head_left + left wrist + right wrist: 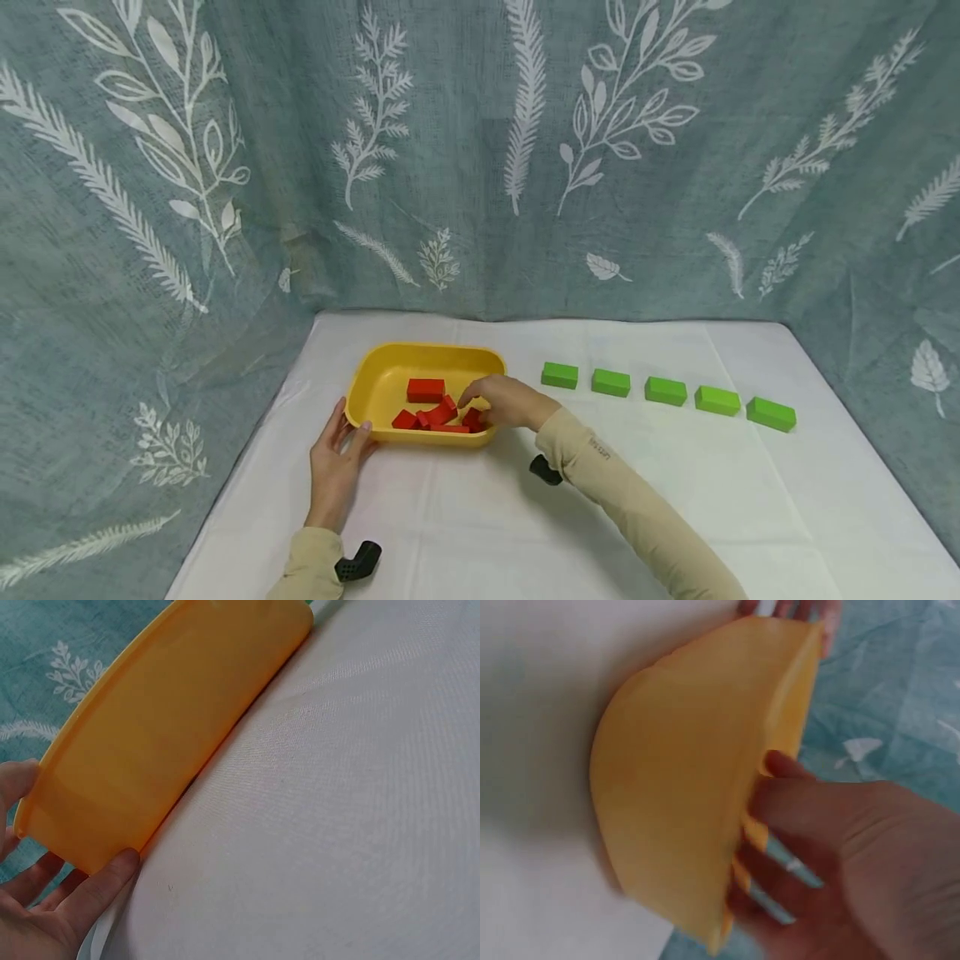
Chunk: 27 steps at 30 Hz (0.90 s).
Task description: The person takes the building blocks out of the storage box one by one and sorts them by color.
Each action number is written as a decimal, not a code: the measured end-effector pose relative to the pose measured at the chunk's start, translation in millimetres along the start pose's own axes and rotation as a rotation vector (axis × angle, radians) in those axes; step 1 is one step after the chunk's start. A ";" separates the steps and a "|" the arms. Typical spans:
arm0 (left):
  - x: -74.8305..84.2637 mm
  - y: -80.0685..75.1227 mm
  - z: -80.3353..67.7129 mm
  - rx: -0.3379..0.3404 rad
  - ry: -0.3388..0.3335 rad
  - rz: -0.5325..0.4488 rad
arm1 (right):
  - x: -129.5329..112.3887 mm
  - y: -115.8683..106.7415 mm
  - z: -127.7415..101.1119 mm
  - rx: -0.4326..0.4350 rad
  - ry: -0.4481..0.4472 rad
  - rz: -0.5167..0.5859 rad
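A yellow plastic tub (397,367) stands on the white-covered table, with several red blocks (425,390) lying jumbled inside it. My left hand (335,463) grips the tub's near left corner, thumb on the front wall and fingers around the side. In the left wrist view that thumb (101,892) presses low on the wall. Reaching over the right rim, my right hand (513,402) has its fingers down in the tub among the red blocks. The tub wall hides its fingertips in the right wrist view, so whether a block is pinched is unclear.
To the right of the tub, several green blocks (665,391) lie spaced out in a row across the table (675,483). A green-grey curtain (465,167) with white leaf prints hangs behind the table and down its sides.
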State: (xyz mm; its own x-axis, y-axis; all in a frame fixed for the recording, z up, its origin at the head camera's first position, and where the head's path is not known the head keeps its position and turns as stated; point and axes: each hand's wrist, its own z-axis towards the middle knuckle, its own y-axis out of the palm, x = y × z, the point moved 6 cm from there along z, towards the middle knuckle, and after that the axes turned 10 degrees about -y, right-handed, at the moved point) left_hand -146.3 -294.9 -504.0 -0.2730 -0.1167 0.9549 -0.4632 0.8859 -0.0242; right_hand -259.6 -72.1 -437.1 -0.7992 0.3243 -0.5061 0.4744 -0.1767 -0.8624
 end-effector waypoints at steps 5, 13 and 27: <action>-4.1 0.3 -0.1 0.000 0.008 0.014 | 7.5 18.0 17.5 -0.118 0.152 -0.090; -1.3 -2.8 -0.4 0.022 0.008 0.044 | 11.2 2.8 4.0 0.176 0.044 0.114; -0.2 1.2 -1.9 0.021 0.020 0.044 | 82.5 -13.1 -103.9 0.609 0.364 0.341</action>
State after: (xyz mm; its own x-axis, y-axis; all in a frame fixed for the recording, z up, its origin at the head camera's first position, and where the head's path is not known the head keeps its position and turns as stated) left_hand -145.2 -292.9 -503.7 -0.2769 -0.0683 0.9585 -0.4689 0.8802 -0.0728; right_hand -293.4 53.6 -466.2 -0.4249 0.4259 -0.7988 0.3016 -0.7654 -0.5685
